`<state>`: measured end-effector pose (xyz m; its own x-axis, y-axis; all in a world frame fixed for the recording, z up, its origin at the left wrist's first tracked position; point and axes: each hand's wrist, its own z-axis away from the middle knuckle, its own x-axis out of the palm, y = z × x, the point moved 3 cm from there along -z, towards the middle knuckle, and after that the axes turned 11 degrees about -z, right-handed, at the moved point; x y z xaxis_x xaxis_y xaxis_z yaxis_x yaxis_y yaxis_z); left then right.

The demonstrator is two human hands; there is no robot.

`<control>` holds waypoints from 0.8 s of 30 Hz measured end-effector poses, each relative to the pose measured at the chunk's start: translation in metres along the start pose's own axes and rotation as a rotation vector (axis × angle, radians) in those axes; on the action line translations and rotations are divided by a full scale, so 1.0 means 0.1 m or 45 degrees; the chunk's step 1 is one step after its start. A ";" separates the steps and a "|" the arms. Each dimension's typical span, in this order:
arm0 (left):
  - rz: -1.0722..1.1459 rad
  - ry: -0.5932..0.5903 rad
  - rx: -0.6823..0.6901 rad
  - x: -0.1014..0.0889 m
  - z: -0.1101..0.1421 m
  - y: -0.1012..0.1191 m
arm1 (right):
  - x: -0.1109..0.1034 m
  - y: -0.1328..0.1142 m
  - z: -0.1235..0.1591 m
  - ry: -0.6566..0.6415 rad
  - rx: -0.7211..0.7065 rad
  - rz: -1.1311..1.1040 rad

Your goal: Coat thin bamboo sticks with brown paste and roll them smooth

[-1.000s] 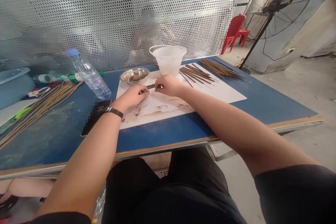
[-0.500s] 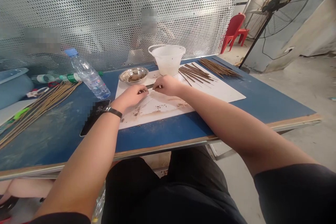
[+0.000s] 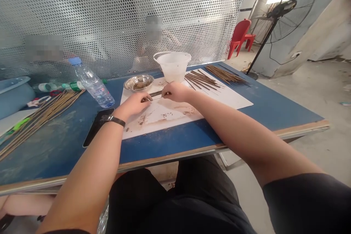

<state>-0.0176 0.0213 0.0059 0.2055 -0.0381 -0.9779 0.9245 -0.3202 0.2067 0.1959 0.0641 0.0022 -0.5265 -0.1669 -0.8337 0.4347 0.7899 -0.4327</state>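
Stick: a dark brown stick (image 3: 156, 94) lies roughly level across the gap between the two hands, just above the middle of the white sheet.
Left hand: the left hand (image 3: 133, 104) is at the stick's left end, fingers closed on it in a pinch; a black wristwatch (image 3: 116, 120) sits on that wrist.
Right hand: the right hand (image 3: 175, 92) is at the other end, fingertips (image 3: 165, 94) drawn together, grasping the stick.
Work surface: a white sheet (image 3: 219, 99), stained with brown smears and crumbs, lies under both hands, on a blue table (image 3: 164, 148).
On sheet, upper middle: a steel bowl (image 3: 138, 83) holding brown matter, at the sheet's top edge; a white plastic tub (image 3: 173, 66) with a wire handle just right of it.
On sheet, right: loose dark sticks (image 3: 201, 79) fanned out, near the right hand.
Table, upper right: a bundle of brown sticks (image 3: 225, 74).
Table, left: a pile of paler sticks (image 3: 46, 111), a plastic water bottle (image 3: 94, 87), a black phone (image 3: 95, 128) beside the left forearm.
Beyond: a perforated metal screen (image 3: 109, 18) along the far edge; a red plastic chair (image 3: 238, 34) and a standing fan (image 3: 285, 11), upper right.
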 end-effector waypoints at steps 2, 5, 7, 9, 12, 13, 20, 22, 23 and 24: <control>-0.004 -0.005 -0.002 0.01 0.00 0.00 | 0.00 0.01 -0.01 0.010 0.022 0.004; 0.006 0.006 -0.008 0.01 0.00 0.00 | 0.00 0.02 -0.01 0.031 0.055 0.008; 0.031 0.022 -0.023 0.00 0.01 -0.01 | 0.00 0.04 0.00 0.017 0.080 0.014; 0.065 0.023 -0.045 -0.02 0.01 0.00 | -0.01 0.07 0.00 -0.014 0.109 0.023; 0.103 -0.008 -0.091 -0.04 0.02 0.00 | -0.03 0.12 0.01 -0.053 0.166 0.042; 0.109 -0.008 -0.104 -0.04 0.02 0.00 | -0.04 0.14 0.02 -0.071 0.198 0.051; 0.144 0.068 -0.108 -0.02 -0.01 -0.03 | -0.06 0.26 0.02 -0.154 0.427 0.129; 0.174 0.060 -0.083 -0.01 -0.02 -0.04 | -0.05 0.25 0.02 -0.174 0.419 0.154; 0.181 0.056 -0.073 0.00 -0.02 -0.05 | -0.04 0.24 0.02 -0.180 0.409 0.164; 0.181 0.053 -0.066 0.00 -0.02 -0.05 | -0.04 0.23 0.02 -0.182 0.398 0.174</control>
<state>-0.0218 0.0254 0.0048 0.3474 -0.0400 -0.9369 0.9003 -0.2653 0.3451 0.2091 0.0819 -0.0055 -0.3502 -0.1710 -0.9209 0.7078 0.5956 -0.3798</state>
